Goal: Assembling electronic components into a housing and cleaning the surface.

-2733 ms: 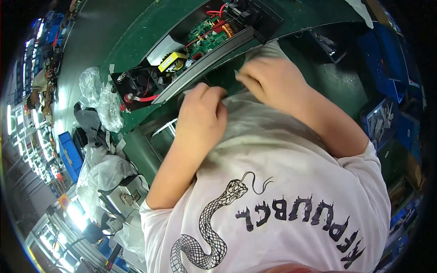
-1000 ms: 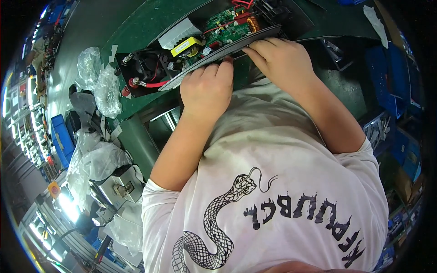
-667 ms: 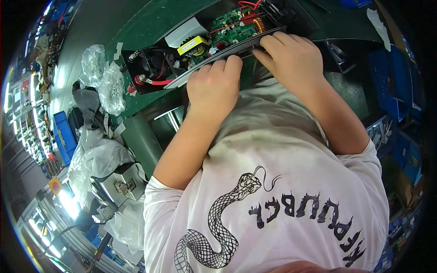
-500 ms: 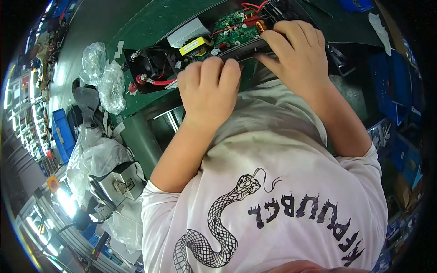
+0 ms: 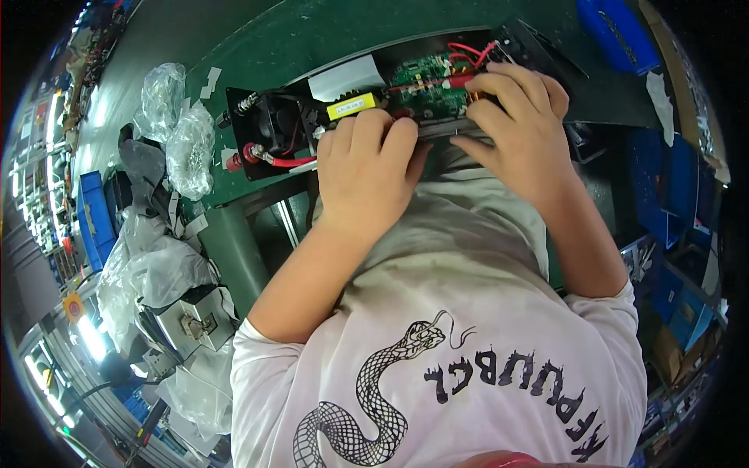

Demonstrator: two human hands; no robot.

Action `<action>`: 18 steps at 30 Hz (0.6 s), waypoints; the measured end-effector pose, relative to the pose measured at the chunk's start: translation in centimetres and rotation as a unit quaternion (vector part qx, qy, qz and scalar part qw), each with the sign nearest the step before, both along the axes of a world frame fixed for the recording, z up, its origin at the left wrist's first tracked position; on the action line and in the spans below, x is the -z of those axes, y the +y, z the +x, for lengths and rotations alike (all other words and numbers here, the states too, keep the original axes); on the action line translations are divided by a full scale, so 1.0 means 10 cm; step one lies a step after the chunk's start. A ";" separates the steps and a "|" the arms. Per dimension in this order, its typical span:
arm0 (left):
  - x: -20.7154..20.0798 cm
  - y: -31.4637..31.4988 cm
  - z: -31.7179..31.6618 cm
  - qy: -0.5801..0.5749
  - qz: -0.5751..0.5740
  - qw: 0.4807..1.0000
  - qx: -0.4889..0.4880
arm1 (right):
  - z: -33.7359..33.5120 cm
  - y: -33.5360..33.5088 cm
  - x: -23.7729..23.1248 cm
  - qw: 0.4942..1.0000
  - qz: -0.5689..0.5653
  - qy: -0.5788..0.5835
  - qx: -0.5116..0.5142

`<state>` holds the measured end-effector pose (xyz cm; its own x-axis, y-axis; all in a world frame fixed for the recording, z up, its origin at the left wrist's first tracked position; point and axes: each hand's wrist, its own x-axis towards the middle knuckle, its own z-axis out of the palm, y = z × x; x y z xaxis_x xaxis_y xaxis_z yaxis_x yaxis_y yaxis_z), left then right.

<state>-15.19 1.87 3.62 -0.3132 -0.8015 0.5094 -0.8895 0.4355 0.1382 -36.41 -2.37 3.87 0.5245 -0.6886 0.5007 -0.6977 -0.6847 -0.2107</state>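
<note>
An open black metal housing (image 5: 240,125) with electronics inside, like a power inverter, lies across the green bench at the near edge. It holds a fan (image 5: 279,125), a yellow-wrapped transformer (image 5: 351,106), a silvery plate (image 5: 345,78) and a green circuit board (image 5: 421,90). A red cable (image 5: 290,162) runs from the left end panel. My left hand (image 5: 363,171) curls its fingers over the near wall beside the transformer. With thumb outside and fingers inside, my right hand (image 5: 527,132) grips the near wall farther right, by a copper coil. My fingers hide parts of the wall.
Crumpled clear plastic bags (image 5: 191,152) lie on the bench at left. Behind the right end is a black panel (image 5: 542,51), with a blue bin (image 5: 616,35) beyond. Blue boxes (image 5: 655,183) stand at right; a metal-cased unit (image 5: 195,320) sits lower left.
The whole view has shifted, so the housing and both hands sit lower in the picture. More of the housing's right end and the black panel there shows. Both hands stay on the near wall.
</note>
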 end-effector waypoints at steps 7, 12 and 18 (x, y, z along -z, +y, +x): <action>-0.20 -0.05 -0.06 0.024 0.137 0.989 -0.047 | 0.03 -0.04 -0.02 1.000 0.017 -0.015 0.012; -0.20 -0.08 -0.05 0.018 0.159 0.986 -0.045 | 0.02 -0.05 -0.06 0.999 0.045 -0.003 0.014; -0.18 -0.08 -0.04 0.010 0.162 0.986 -0.037 | 0.00 -0.06 -0.04 0.999 0.054 0.004 0.006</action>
